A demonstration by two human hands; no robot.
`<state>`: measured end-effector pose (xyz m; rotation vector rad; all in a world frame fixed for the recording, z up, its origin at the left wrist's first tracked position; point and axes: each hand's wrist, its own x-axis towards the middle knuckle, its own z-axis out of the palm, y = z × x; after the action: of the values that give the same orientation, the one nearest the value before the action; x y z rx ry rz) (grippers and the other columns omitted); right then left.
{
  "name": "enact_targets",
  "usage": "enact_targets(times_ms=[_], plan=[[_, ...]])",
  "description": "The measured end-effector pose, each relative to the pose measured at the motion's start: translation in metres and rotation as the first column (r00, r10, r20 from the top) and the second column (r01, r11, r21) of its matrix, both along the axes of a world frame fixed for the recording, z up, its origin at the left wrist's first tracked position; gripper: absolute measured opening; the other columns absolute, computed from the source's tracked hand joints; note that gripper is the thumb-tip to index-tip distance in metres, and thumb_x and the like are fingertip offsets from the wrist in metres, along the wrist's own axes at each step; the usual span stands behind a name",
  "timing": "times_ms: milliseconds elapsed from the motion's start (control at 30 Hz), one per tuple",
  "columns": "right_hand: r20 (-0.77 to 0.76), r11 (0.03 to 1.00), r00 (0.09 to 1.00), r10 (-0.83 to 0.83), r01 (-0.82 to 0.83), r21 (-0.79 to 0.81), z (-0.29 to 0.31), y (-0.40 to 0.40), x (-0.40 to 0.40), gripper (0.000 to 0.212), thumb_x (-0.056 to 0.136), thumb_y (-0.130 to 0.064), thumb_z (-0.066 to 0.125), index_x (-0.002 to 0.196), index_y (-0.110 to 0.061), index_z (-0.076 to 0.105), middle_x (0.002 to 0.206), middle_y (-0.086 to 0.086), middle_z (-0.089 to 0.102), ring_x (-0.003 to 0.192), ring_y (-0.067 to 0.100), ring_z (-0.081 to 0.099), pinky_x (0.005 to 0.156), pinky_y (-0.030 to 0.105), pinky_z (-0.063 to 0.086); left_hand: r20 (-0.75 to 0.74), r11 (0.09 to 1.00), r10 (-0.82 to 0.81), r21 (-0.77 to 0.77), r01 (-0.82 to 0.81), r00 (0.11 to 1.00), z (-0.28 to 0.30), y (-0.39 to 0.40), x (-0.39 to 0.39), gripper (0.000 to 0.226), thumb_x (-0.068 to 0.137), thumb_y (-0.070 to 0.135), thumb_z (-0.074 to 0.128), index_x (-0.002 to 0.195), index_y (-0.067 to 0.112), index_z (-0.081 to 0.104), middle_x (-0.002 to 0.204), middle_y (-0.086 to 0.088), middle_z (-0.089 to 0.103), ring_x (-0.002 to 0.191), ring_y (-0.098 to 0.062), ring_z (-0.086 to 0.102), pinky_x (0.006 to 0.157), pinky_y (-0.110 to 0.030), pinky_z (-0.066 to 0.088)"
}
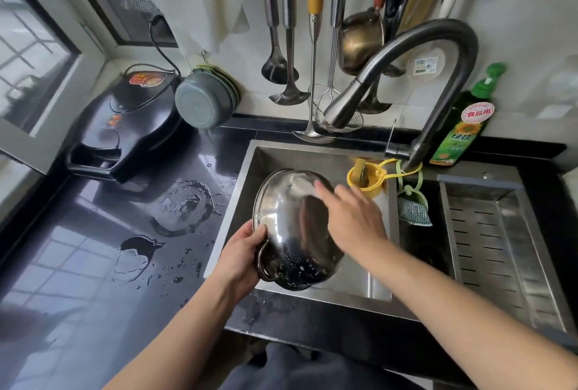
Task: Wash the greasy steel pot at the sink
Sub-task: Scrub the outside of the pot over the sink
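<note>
Head view: shiny steel pot (pixel 294 230), wet with droplets, held over the sink (pixel 250 177) at frame centre, tilted, underside facing up-right. Left hand (pixel 240 256) grips its rim; right hand (pixel 353 217) rests flat-fingered on its base.

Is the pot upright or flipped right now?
Flipped: the pot shows its rounded outside over the sink; left hand grips its rim, right hand rubs it.

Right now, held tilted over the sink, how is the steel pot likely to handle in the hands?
Probably slippery: the steel pot is wet with droplets. Likely rigid and fairly light, since the left hand alone grips its rim while the right hand rubs it with straight fingers.
</note>
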<state>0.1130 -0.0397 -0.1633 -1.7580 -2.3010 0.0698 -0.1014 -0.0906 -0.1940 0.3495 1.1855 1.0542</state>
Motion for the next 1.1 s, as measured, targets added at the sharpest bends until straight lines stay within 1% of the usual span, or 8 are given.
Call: enact_targets(times_ms=[200, 333, 500, 667, 733, 800, 933, 1100], plan=[[0.050, 0.970, 0.969, 0.242, -0.242, -0.017, 0.013, -0.034, -0.009, 0.064, 0.088, -0.009, 0.035, 0.147, -0.028, 0.050, 0.099, 0.003, 0.061, 0.090, 0.027, 0.057, 0.062, 0.039, 0.050, -0.018, 1.000, -0.002, 0.031, 0.003, 1.000, -0.001, -0.004, -0.007, 0.025, 0.108, 0.010, 0.047, 0.125, 0.001, 0.063, 0.110, -0.022, 0.072, 0.091, -0.028, 0.070, 0.082, -0.043, 0.059], [0.062, 0.986, 0.995, -0.074, 0.082, -0.144, 0.018, 0.010, 0.007, 0.065, 0.097, -0.008, 0.044, 0.157, -0.029, 0.030, 0.126, 0.004, 0.060, 0.113, 0.027, 0.056, 0.082, 0.039, 0.050, -0.064, 0.998, -0.009, 0.064, 0.013, 0.998, 0.003, 0.000, -0.010, 0.023, 0.108, 0.007, 0.047, 0.125, 0.000, 0.060, 0.106, -0.021, 0.070, 0.087, -0.027, 0.069, 0.073, -0.038, 0.063], [0.146, 0.973, 0.972, 0.182, -0.156, -0.172, 0.028, -0.029, -0.006, 0.069, 0.095, -0.006, 0.041, 0.158, -0.030, 0.028, 0.125, 0.004, 0.055, 0.111, 0.028, 0.051, 0.071, 0.037, 0.044, -0.131, 0.996, -0.023, 0.088, 0.035, 0.991, 0.014, -0.001, -0.020, 0.020, 0.109, 0.004, 0.044, 0.112, 0.003, 0.064, 0.093, -0.015, 0.073, 0.071, -0.019, 0.071, 0.052, -0.027, 0.058], [-0.030, 0.909, 0.960, -0.279, 0.254, -0.330, 0.001, 0.039, 0.015, 0.059, 0.099, -0.010, 0.042, 0.152, -0.036, 0.039, 0.132, 0.005, 0.057, 0.105, 0.029, 0.059, 0.074, 0.036, 0.050, -0.195, 0.977, -0.126, 0.146, 0.156, 0.973, 0.019, 0.003, -0.020, 0.027, 0.103, 0.012, 0.059, 0.114, -0.012, 0.053, 0.098, -0.024, 0.063, 0.080, -0.029, 0.063, 0.067, -0.036, 0.056], [-0.254, 0.766, 0.811, -0.527, 0.323, -0.556, -0.027, 0.036, 0.021, 0.047, 0.099, -0.014, 0.045, 0.141, -0.032, 0.052, 0.122, 0.006, 0.060, 0.095, 0.029, 0.061, 0.068, 0.033, 0.047, -0.175, 0.966, -0.180, 0.155, 0.208, 0.968, 0.022, 0.002, -0.023, 0.036, 0.094, 0.019, 0.066, 0.109, -0.010, 0.051, 0.098, -0.024, 0.056, 0.077, -0.027, 0.057, 0.067, -0.036, 0.051], [-0.421, 0.579, 0.488, -0.765, 0.236, -0.780, -0.046, 0.035, 0.027, 0.037, 0.097, -0.008, 0.047, 0.129, -0.019, 0.062, 0.106, 0.009, 0.064, 0.074, 0.024, 0.055, 0.055, 0.027, 0.039, -0.095, 0.940, -0.273, 0.187, 0.286, 0.957, 0.023, -0.002, -0.031, 0.026, 0.091, 0.015, 0.066, 0.108, -0.003, 0.055, 0.094, -0.024, 0.057, 0.074, -0.027, 0.059, 0.068, -0.036, 0.051], [-0.427, 0.432, -0.075, -0.901, -0.087, -0.898, -0.062, 0.035, 0.034, 0.031, 0.102, -0.004, 0.045, 0.115, -0.021, 0.068, 0.096, 0.005, 0.073, 0.049, 0.012, 0.036, 0.043, 0.022, 0.034, -0.108, 0.832, -0.529, 0.128, 0.540, 0.842, 0.024, -0.002, -0.048, 0.042, 0.076, -0.018, 0.051, 0.117, -0.009, 0.057, 0.097, -0.022, 0.065, 0.084, -0.027, 0.064, 0.074, -0.034, 0.051], [-0.439, 0.446, -0.110, -0.892, -0.052, -0.893, -0.071, 0.020, -0.002, 0.030, 0.103, -0.016, 0.043, 0.117, -0.022, 0.069, 0.086, 0.002, 0.072, 0.063, 0.016, 0.053, 0.045, 0.021, 0.043, -0.441, 0.872, -0.460, -0.062, 0.485, 0.771, 0.023, 0.017, -0.016, 0.043, 0.070, -0.030, 0.026, 0.064, 0.002, 0.055, 0.061, -0.012, 0.061, 0.064, -0.025, 0.063, 0.057, -0.023, 0.049]])
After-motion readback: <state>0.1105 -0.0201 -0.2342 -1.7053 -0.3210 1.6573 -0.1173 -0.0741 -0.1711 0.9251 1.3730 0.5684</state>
